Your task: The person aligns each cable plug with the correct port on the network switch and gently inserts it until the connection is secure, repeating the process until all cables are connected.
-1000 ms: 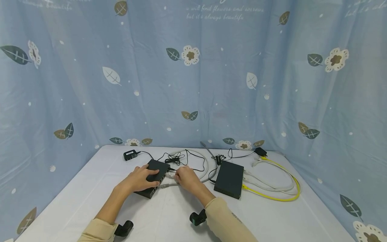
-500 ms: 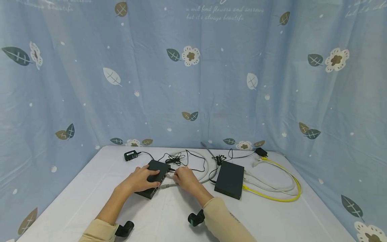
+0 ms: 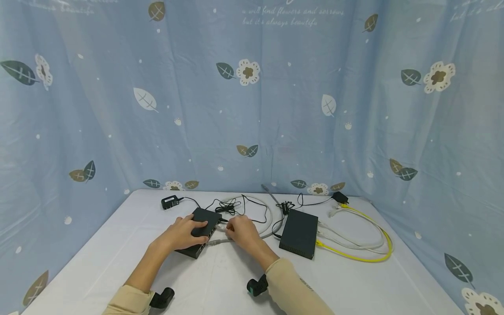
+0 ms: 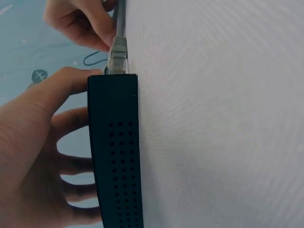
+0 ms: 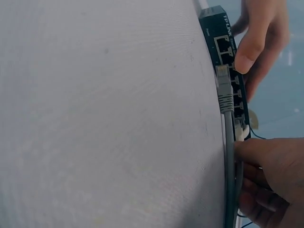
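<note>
A black network switch (image 3: 204,217) lies on the table at left centre, its row of ports (image 5: 236,88) turned toward my right hand. My left hand (image 3: 182,234) rests spread across its top, with the thumb at the port edge. Beside the ports, my right hand (image 3: 243,232) pinches a white network cable (image 5: 244,131) close to its plug, which sits at the end port. The fingertips partly hide that plug. A grey network cable (image 5: 225,102) lies along the table, its clear plug in front of the ports; I cannot tell whether it touches the switch.
A second black switch (image 3: 298,234) stands to the right, with white cables (image 3: 354,245) and a yellow cable (image 3: 366,261) at its side. Black power adapters (image 3: 170,202) and bundled cords (image 3: 228,208) lie toward the back. A blue patterned curtain (image 3: 252,118) hangs behind the table.
Both hands stay almost in place. The right hand shifts very slightly at the white cable; the switch and the grey plug stay where they were.
</note>
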